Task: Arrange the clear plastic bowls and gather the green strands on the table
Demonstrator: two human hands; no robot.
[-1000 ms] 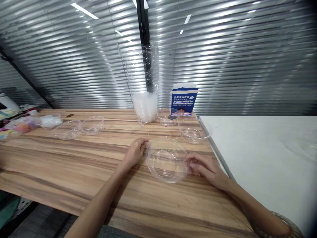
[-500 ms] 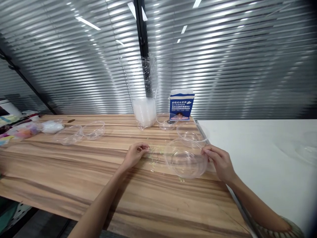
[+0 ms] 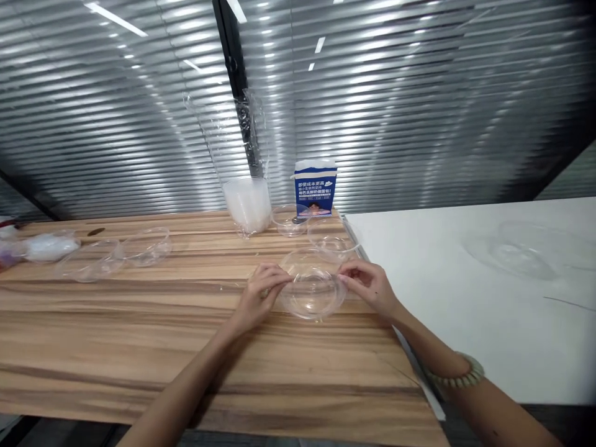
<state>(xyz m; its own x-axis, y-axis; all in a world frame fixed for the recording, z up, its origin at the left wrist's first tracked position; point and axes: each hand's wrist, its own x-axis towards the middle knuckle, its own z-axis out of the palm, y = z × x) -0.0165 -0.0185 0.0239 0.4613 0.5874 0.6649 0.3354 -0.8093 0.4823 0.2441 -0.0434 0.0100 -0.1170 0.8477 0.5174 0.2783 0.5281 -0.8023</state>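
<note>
Silvery blinds (image 3: pixel 153 124) back the wood-grained desk (image 3: pixel 139 347), near whose right edge your left hand (image 3: pixel 259 298) and right hand (image 3: pixel 373 288), fingers narrowed, pinch opposite sides of the clear bowl's rim (image 3: pixel 311 315).

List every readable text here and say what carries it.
Blue pack, top line: "即使成本更高"
Second line: "小生依然坚持", first character blurred
Third line: "用巴氏鲜奶做面包!"
Smaller print below: too small to read.
</note>
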